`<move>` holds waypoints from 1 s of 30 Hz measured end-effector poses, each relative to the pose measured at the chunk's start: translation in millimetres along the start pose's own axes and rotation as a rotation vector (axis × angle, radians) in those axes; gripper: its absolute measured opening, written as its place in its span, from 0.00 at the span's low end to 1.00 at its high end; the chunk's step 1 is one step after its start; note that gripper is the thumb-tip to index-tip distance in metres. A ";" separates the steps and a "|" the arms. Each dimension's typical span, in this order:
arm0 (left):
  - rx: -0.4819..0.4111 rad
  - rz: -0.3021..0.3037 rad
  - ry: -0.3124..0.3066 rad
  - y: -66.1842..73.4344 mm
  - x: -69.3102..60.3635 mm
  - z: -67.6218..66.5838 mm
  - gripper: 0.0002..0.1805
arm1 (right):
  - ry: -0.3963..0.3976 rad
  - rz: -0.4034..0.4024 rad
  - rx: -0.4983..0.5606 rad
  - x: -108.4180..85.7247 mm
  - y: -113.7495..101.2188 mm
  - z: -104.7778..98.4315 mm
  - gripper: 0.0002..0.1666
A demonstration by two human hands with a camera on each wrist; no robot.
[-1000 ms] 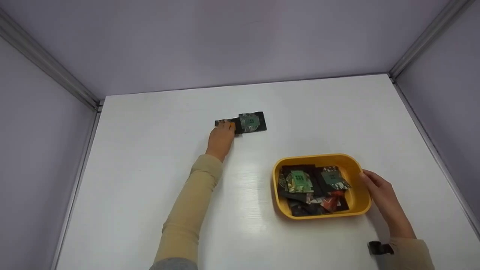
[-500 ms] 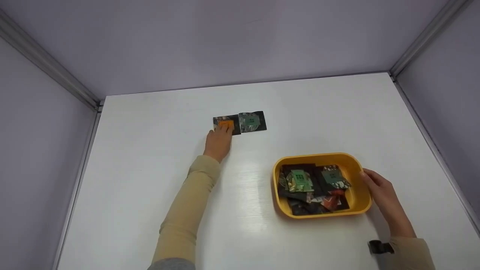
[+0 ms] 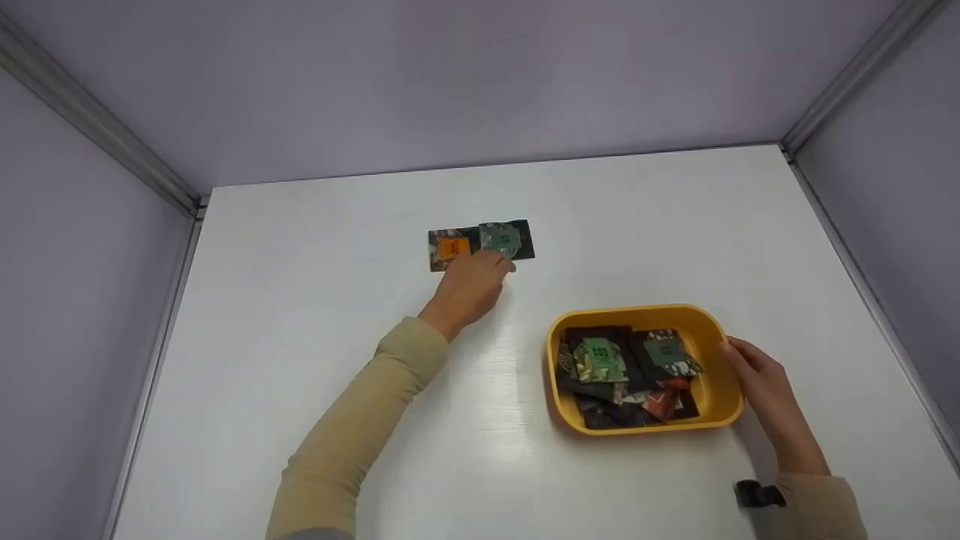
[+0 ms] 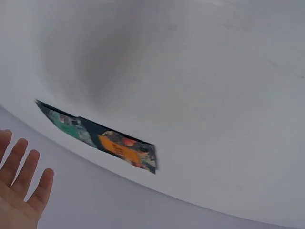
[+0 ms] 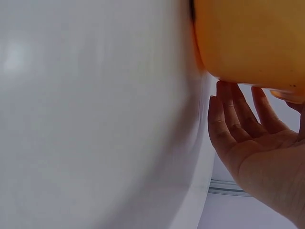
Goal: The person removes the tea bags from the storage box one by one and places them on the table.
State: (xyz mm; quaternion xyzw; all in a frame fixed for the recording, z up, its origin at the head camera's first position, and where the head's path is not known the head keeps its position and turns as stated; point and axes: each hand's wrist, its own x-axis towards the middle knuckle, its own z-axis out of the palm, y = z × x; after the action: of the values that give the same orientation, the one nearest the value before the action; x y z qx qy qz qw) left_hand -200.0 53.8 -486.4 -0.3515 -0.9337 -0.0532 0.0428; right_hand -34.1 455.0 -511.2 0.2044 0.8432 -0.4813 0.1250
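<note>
Two small flat dark packets lie side by side on the white table. The left one has an orange label point(image 3: 453, 247), the right one a green label point(image 3: 501, 238). My left hand point(image 3: 472, 285) hovers just in front of them. In the left wrist view its fingers point(image 4: 24, 164) are spread and hold nothing. A yellow plastic bin point(image 3: 716, 401) stands at the right. My right hand point(image 3: 765, 382) grips its right end, the thumb at the rim and the fingers point(image 5: 243, 112) against the outer wall. Several dark packets point(image 3: 600, 360) with green or red labels lie jumbled inside it.
The white table point(image 3: 315, 255) is bounded by pale walls at the back and both sides. A small black object point(image 3: 756, 494), perhaps a strap, sits beside the right sleeve.
My left hand has let go of the orange-labelled packet, which now lies flat against the green-labelled one, and has moved right. The right hand and bin have stayed in place.
</note>
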 end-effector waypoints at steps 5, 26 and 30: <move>-0.015 0.166 -0.004 27.0 3.5 -17.7 0.14 | -0.009 0.017 0.016 1.3 0.3 1.0 0.51; 0.051 0.550 -0.194 158.4 37.3 -41.1 0.15 | 0.010 0.007 -0.003 2.5 -1.4 -0.3 0.51; 0.039 0.539 -0.212 176.8 47.1 -32.4 0.17 | 0.027 -0.029 -0.001 1.2 -1.3 -0.1 0.48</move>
State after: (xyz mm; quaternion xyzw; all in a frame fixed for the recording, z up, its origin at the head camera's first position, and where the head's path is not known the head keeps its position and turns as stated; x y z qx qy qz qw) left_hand -117.0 212.4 -436.5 -0.5896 -0.8067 0.0151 -0.0358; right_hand -35.7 454.8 -510.6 0.1987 0.8479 -0.4798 0.1066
